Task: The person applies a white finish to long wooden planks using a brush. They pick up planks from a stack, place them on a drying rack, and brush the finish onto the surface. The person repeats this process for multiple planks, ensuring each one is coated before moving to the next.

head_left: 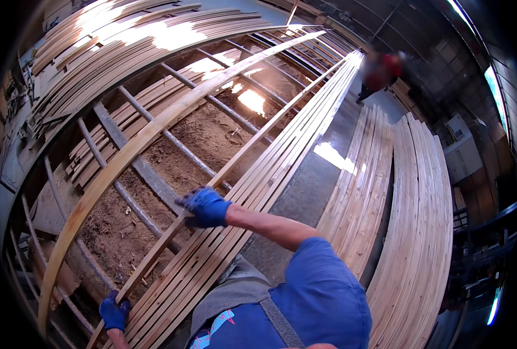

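Both my hands wear blue work gloves and grip one long, narrow wooden board (152, 258). My left hand (114, 312) is closed round its near part, at the lower left. Farther along the same board, my right hand (203, 207) is closed over it, with the arm stretched forward. The board runs away to the far end of a metal rack. Just right of it, and close against it, lies a row of similar narrow boards (255, 183). A wider single plank (124, 154) rests across the rack's bars, apart to the left.
Metal crossbars (188, 156) span above sawdust (188, 139) and lower boards. More boards (136, 41) lie at the far left. Stacks of boards (412, 232) stand on the right, beyond a strip of grey floor (310, 192). A person in red (380, 72) stands far off.
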